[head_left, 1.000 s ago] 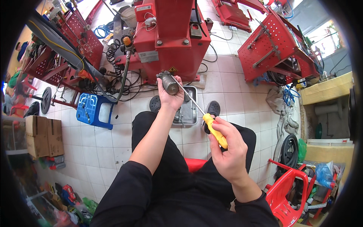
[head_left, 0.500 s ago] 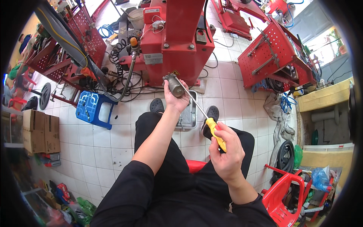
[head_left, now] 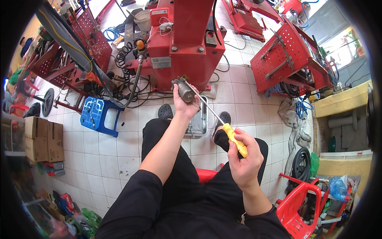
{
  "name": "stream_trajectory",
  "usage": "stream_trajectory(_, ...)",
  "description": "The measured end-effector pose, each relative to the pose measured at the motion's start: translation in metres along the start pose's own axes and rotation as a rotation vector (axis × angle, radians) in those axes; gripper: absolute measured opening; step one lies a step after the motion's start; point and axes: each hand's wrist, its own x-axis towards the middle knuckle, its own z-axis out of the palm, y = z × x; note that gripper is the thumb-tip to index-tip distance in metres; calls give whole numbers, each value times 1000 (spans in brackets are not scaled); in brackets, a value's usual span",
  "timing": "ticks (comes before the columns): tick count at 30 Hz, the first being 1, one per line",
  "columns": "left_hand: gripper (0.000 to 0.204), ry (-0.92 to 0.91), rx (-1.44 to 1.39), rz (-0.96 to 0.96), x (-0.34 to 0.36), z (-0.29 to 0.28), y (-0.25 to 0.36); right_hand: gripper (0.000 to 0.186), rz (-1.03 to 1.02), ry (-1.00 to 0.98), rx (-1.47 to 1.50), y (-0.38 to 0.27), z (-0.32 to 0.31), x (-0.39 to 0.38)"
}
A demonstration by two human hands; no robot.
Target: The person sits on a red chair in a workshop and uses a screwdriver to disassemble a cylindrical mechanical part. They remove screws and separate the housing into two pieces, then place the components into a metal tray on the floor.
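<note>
A grey cylindrical metal part (head_left: pixel 184 91) rests in my left hand (head_left: pixel 185 105), whose fingers are wrapped round it. My right hand (head_left: pixel 246 163) grips a screwdriver (head_left: pixel 235 141) by its yellow handle; the long shaft reaches diagonally to the upper right side of the part, where I cannot make out exactly what the tip touches. Below both, between my shod feet, a rectangular metal tray (head_left: pixel 204 129) with small items in it lies on the tiled floor, partly hidden by my left hand.
A red machine base (head_left: pixel 175 67) stands ahead, amid hoses and cables. Red tool carts (head_left: pixel 278 67) flank it, a blue stool (head_left: pixel 99 113) is at left above cardboard boxes (head_left: pixel 43 139), and a red chair (head_left: pixel 298 203) is at lower right.
My right hand with the screwdriver has moved rightward, away from my body's midline. The whole view has shifted slightly since a second ago; my left hand still holds the part.
</note>
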Motion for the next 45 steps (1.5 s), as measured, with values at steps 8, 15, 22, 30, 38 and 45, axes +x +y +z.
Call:
stream_trajectory(8,48,44,54,-6,0,-1,-2,24,162,-55,-151,-14,-6,10)
stream_trajectory(15,48,22,60,-23,0,-2,-4,27,-86,-102,-278,0,-9,10)
stream_trajectory(22,48,52,86,-32,2,-5,-3,27,-272,-241,-415,2,-19,22)
stream_trajectory(30,50,125,175,47,-1,-2,-4,33,153,-275,-319,-1,-17,13)
stream_trajectory(38,51,97,406,18,-5,4,-7,35,921,-886,528,77,-3,17)
stream_trajectory(45,47,41,670,37,-10,13,-16,31,1229,-670,1213,124,75,16)
